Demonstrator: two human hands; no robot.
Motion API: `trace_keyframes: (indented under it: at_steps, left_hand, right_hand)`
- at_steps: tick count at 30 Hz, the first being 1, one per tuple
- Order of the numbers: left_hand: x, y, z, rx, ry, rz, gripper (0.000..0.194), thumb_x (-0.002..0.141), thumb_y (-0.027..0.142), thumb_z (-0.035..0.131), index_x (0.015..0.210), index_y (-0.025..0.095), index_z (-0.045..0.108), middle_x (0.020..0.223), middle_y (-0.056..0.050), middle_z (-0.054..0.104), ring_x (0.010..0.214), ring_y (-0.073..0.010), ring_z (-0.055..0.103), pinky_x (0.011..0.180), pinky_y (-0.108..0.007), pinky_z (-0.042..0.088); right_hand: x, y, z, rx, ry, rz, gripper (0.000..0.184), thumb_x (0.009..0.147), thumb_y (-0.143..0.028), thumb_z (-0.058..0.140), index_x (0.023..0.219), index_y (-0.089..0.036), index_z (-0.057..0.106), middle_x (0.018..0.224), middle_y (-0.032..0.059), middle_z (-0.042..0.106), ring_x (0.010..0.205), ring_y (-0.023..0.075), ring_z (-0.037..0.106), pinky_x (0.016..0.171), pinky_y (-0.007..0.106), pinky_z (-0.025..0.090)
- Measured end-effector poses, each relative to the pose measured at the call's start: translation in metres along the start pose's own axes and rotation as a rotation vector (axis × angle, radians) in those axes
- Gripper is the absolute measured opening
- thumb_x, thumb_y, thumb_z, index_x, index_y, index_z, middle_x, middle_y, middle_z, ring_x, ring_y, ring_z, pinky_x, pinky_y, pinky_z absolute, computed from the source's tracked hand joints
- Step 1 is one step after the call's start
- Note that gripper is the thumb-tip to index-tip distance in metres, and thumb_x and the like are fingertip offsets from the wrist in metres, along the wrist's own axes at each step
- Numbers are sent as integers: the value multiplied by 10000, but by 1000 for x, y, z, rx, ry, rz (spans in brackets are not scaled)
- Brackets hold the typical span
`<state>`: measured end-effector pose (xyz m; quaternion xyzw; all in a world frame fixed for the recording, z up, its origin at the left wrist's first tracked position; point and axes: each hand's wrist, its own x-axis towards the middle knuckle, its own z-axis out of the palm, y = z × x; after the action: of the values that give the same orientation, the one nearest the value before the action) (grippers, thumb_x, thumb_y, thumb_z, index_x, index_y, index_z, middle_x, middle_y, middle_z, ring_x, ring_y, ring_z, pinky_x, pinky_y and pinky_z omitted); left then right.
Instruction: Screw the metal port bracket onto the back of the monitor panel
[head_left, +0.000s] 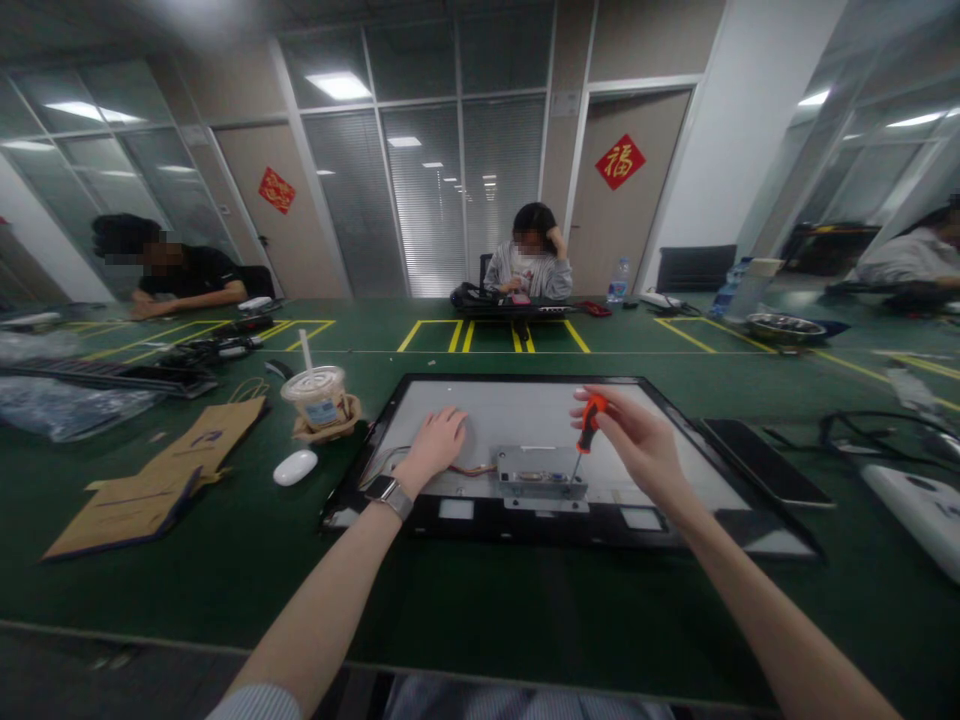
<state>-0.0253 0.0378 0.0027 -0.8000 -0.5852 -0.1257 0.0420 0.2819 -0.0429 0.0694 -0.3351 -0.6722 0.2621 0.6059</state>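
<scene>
A flat monitor panel (480,410) with a black frame and pale grey back lies on the green table in front of me. Near its front edge sits a metal box (540,480) with ports along its side and cables running out to the left. My left hand (437,440) rests on the panel left of that box, fingers stretched out, holding nothing. An orange and black screwdriver (590,425) is held in the fingers of my right hand (637,435). Its shaft slants down, with the tip at the right end of the metal box; whether it sits in a screw is too small to tell.
Left of the panel are a lidded drink cup (315,395) in a cardboard holder, a white mouse (295,467) and a brown paper bag (157,475). To the right lie a dark phone-like slab (765,462), black cables and a white device (915,510). People sit across the table.
</scene>
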Motion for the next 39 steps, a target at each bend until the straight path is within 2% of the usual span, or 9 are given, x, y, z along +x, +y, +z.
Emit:
trace_keyframes:
  at_steps: [6, 9, 12, 20, 25, 28, 35, 37, 39]
  left_hand:
    - [0, 0, 0, 5, 0, 2, 399, 1021, 232, 400, 1380, 165, 560, 1489, -148, 548, 1376, -277, 527, 1168, -475, 383]
    - [-1, 0, -1, 6, -2, 2, 398, 1023, 236, 391, 1376, 169, 562, 1488, -146, 549, 1376, -280, 526, 1169, -482, 380]
    - [-1, 0, 0, 5, -4, 3, 396, 1021, 231, 388, 1371, 172, 564, 1489, -143, 548, 1375, -279, 527, 1172, -484, 373]
    - [0, -2, 3, 6, 11, 3, 390, 1022, 220, 403, 1374, 172, 564, 1490, -143, 548, 1377, -268, 528, 1171, -461, 380]
    - [0, -2, 3, 11, 16, 7, 391, 1022, 222, 414, 1378, 164, 565, 1482, -150, 555, 1373, -269, 533, 1168, -462, 388]
    - [0, -2, 3, 14, 13, 8, 393, 1021, 219, 409, 1377, 164, 567, 1476, -152, 560, 1360, -273, 545, 1168, -473, 389]
    - [-1, -1, 1, 18, 7, 2, 394, 1019, 217, 407, 1377, 173, 566, 1487, -152, 549, 1375, -276, 533, 1171, -491, 385]
    - [-1, 0, 0, 18, 2, 4, 394, 1020, 221, 407, 1378, 172, 565, 1492, -151, 546, 1374, -275, 533, 1169, -487, 388]
    - [-1, 0, 0, 18, -1, 4, 395, 1021, 222, 406, 1379, 168, 564, 1492, -151, 545, 1378, -272, 529, 1172, -478, 385]
  right_hand:
    - [2, 2, 0, -118, 78, -107, 181, 848, -324, 748, 1026, -296, 759, 1013, 47, 665, 861, 200, 668, 769, 373, 610]
    - [1, -4, -1, -106, 56, -92, 200, 932, -352, 627, 1068, -284, 758, 1068, 75, 691, 942, 230, 693, 797, 387, 610]
    - [-1, -6, -2, -39, 9, -41, 264, 964, -352, 571, 1157, -268, 730, 1104, 81, 727, 906, 237, 730, 814, 427, 617]
    - [2, -1, 0, -96, 74, -129, 160, 832, -289, 761, 992, -281, 768, 954, 43, 680, 843, 201, 667, 766, 374, 594]
    - [0, -9, -2, 9, -21, -53, 246, 966, -317, 566, 1124, -266, 747, 1021, 65, 725, 880, 222, 717, 790, 413, 607]
    - [-1, -9, -1, 37, -35, -7, 267, 964, -316, 580, 1182, -263, 724, 1062, 69, 742, 874, 227, 738, 799, 427, 616]
    - [2, -4, 1, -95, 55, -120, 149, 844, -293, 756, 992, -290, 771, 944, 31, 683, 804, 180, 664, 699, 326, 595]
    - [2, -7, 0, -100, 56, -132, 126, 883, -320, 712, 991, -291, 771, 945, 35, 687, 831, 192, 672, 713, 335, 596]
    - [1, -9, 0, -80, 34, -108, 194, 951, -355, 617, 1056, -284, 764, 1003, 51, 713, 872, 213, 702, 761, 375, 606]
